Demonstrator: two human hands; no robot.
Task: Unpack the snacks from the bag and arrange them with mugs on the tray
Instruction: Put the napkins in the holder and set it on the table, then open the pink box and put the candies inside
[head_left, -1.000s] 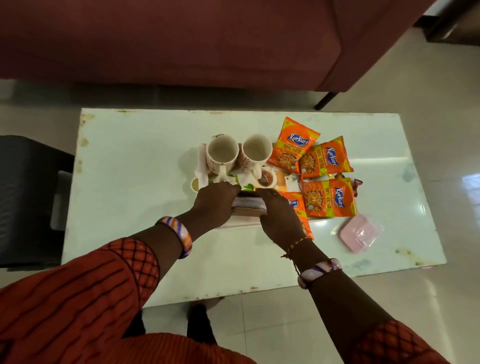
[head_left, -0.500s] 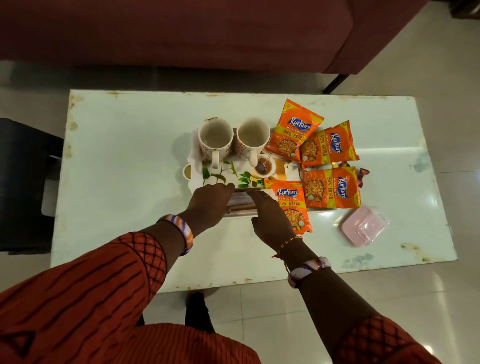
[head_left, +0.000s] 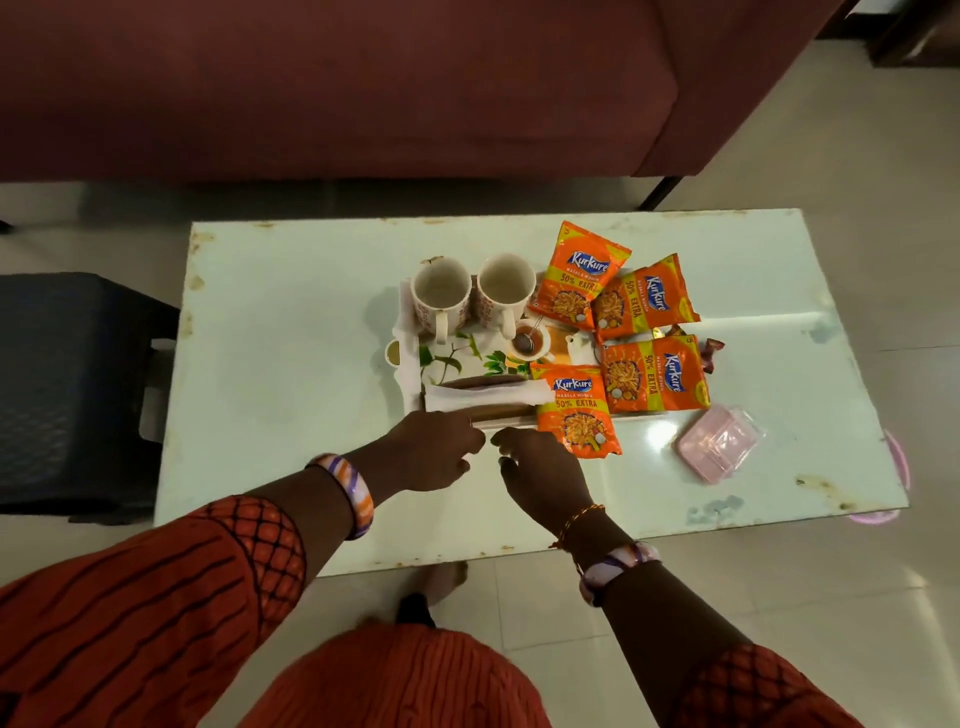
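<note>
A white tray (head_left: 410, 382) with a leaf print lies on the table. Two empty mugs (head_left: 441, 296) (head_left: 505, 291) stand at its far left, handles toward me. Several orange Kurkure snack packets cover its right side, one at the near edge (head_left: 577, 413) and one beside it (head_left: 652, 379). A folded white and brown paper bag (head_left: 488, 402) lies flat along the tray's near edge. My left hand (head_left: 431, 452) and my right hand (head_left: 540, 475) hover just in front of the tray, fingers loose, holding nothing.
The pale glass table (head_left: 291, 332) has bare surface on its left half. A pink plastic box (head_left: 719, 449) lies at the right front. A maroon sofa (head_left: 363, 88) stands behind the table, a dark stool (head_left: 72, 374) to its left. Dark wrapped sweets (head_left: 709, 353) peek out behind the packets.
Both hands have drawn back toward me off the folded bag, which now lies uncovered on the tray's near edge. The camera has also pulled back.
</note>
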